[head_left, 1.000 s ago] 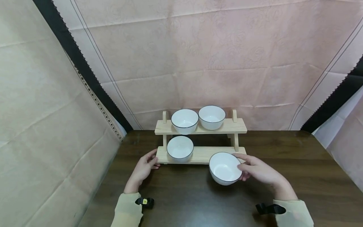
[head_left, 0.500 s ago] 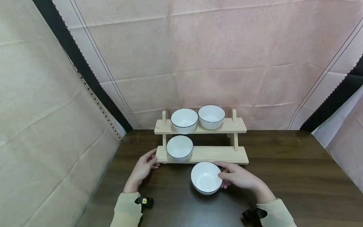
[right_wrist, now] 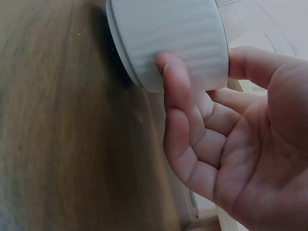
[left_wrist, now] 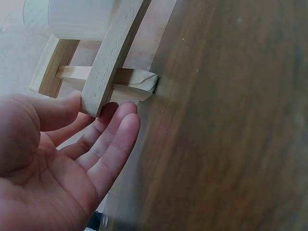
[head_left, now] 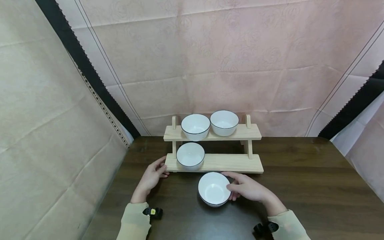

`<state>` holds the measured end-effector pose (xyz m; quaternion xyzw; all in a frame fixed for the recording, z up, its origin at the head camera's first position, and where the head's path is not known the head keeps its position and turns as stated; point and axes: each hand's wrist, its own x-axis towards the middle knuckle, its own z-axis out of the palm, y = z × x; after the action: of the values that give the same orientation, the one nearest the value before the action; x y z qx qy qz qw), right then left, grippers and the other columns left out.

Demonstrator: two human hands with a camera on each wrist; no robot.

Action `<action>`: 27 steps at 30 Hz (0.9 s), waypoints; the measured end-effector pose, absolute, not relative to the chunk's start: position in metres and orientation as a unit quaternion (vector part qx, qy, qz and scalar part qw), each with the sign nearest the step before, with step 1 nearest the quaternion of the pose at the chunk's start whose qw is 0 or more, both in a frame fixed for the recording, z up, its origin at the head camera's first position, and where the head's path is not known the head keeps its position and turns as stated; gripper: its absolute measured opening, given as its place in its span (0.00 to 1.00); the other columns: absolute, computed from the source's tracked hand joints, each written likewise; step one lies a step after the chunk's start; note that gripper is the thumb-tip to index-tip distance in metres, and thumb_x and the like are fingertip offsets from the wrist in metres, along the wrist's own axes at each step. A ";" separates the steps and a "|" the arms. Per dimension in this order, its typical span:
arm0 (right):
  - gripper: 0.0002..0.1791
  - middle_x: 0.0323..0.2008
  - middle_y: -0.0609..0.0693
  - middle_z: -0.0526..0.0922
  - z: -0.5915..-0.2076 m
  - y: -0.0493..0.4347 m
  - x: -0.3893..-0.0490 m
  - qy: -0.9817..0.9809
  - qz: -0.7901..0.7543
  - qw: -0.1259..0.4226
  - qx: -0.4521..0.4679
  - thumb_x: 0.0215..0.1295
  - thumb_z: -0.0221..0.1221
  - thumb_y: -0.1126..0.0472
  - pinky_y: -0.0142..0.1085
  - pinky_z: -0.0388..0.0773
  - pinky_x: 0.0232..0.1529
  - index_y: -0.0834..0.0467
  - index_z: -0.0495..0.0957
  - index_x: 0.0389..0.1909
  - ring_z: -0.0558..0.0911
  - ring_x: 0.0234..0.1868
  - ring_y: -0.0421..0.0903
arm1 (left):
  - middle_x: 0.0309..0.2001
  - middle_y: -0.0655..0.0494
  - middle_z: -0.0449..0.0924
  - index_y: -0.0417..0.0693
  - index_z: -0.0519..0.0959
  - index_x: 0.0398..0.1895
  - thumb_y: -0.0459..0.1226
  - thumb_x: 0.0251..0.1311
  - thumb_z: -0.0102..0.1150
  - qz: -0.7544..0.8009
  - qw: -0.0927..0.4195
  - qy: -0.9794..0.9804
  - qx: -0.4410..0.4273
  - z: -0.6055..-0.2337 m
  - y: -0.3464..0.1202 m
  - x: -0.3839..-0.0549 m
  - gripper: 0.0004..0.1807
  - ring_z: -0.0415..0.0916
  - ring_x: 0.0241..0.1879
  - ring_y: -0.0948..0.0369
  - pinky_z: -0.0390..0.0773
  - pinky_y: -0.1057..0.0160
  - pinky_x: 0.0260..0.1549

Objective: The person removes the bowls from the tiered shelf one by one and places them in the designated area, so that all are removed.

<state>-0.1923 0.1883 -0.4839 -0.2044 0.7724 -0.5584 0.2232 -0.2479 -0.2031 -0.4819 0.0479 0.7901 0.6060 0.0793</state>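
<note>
My right hand [head_left: 247, 188] holds a white bowl [head_left: 213, 188] with a dark rim by its right side, in front of the rack. The bowl is upright and low over the table; whether its base touches the wood I cannot tell. In the right wrist view, the fingers [right_wrist: 178, 91] curl against the bowl's ribbed outer wall [right_wrist: 168, 33]. My left hand [head_left: 151, 176] pinches the left end of the lower board of a two-tier wooden rack [head_left: 231, 163]. The left wrist view has the thumb [left_wrist: 60, 109] on the board's end [left_wrist: 108, 67], the other fingers beyond it.
Two more white bowls stand side by side on the upper tier, a left bowl [head_left: 195, 127] and a right bowl [head_left: 224, 123]. Another bowl [head_left: 190, 156] sits on the lower tier's left half. Around them is the dark wooden table [head_left: 300, 173], backed by a pale cloth [head_left: 234, 60].
My right hand has carried the bowl leftward and nearer to me, away from the lower tier's right end. Motion slowed in the last half second. The left hand has stayed put.
</note>
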 end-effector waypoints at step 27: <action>0.32 0.29 0.57 0.86 -0.486 0.192 -0.192 0.783 -0.543 0.232 -0.194 0.73 0.56 0.61 0.50 0.84 0.35 0.62 0.60 0.75 0.86 0.31 0.55 | 0.52 0.41 0.75 0.47 0.64 0.75 0.35 0.76 0.49 0.606 0.062 0.792 0.047 -0.512 -0.211 -0.263 0.26 0.80 0.45 0.49 0.83 0.53 0.46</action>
<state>-0.1918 0.1916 -0.4857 -0.1943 0.7831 -0.5432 0.2322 -0.2626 -0.2106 -0.5118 0.0472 0.7919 0.6056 0.0625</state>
